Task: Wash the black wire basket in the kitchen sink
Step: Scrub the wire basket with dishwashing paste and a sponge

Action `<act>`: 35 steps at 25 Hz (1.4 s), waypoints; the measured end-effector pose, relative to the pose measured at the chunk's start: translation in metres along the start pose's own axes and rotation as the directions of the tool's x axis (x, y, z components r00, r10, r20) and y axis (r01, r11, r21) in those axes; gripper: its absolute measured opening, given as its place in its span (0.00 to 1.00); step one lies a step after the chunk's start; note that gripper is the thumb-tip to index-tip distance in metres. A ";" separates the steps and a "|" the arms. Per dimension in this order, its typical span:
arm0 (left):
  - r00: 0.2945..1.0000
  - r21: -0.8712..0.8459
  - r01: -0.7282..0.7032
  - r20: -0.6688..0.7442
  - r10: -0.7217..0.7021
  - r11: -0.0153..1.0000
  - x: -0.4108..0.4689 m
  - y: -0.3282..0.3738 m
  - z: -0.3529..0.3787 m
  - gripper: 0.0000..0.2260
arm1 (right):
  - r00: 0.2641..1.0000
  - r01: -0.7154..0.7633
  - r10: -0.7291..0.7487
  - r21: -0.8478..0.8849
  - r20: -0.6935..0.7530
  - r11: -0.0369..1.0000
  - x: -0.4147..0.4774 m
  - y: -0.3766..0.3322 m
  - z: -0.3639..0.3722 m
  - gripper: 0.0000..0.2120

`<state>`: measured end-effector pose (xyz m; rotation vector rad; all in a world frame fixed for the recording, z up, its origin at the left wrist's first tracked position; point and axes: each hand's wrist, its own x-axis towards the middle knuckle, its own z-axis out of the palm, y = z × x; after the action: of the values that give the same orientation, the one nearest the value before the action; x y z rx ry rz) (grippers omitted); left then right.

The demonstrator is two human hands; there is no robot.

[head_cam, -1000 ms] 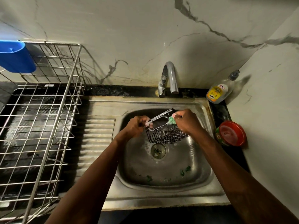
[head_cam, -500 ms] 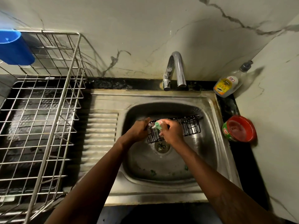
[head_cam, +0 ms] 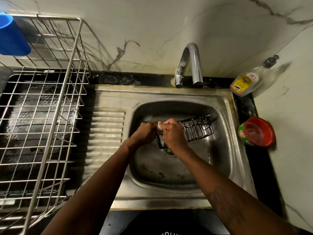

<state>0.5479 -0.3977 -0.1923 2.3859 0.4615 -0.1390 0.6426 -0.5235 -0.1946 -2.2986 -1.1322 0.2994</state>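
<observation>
The black wire basket is held above the drain inside the steel sink, its long side running to the right. My left hand grips the basket's left end. My right hand is curled round a soapy scrubber, of which only white foam shows, pressed against the basket's left part. Foam clings to the wires. The drain is mostly hidden under my right hand.
The tap stands behind the sink with no water running. A soap bottle and a red tub sit on the right counter. A steel dish rack with a blue cup fills the left.
The basket has turned from tilted under the tap to lying lengthwise to the right. My right hand slid from its right part to its left end, next to my left hand.
</observation>
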 end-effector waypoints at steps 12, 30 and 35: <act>0.989 -0.034 0.141 0.035 -0.140 0.989 0.011 -0.004 0.007 0.10 | 0.879 -0.474 0.439 -0.254 -0.187 0.843 0.034 0.101 -0.091 0.13; 0.993 0.001 0.104 0.059 -0.104 0.995 0.010 0.001 -0.001 0.09 | 0.997 -0.034 0.048 -0.217 0.061 0.976 0.021 0.052 -0.053 0.13; 0.983 0.049 0.139 0.113 -0.144 0.989 0.011 0.004 -0.008 0.17 | 0.973 0.203 -0.181 -0.152 0.146 0.967 0.004 0.021 -0.007 0.16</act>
<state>0.5591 -0.3918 -0.1858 2.3687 0.5777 -0.3534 0.6626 -0.5334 -0.2004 -2.3154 -1.4867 0.2943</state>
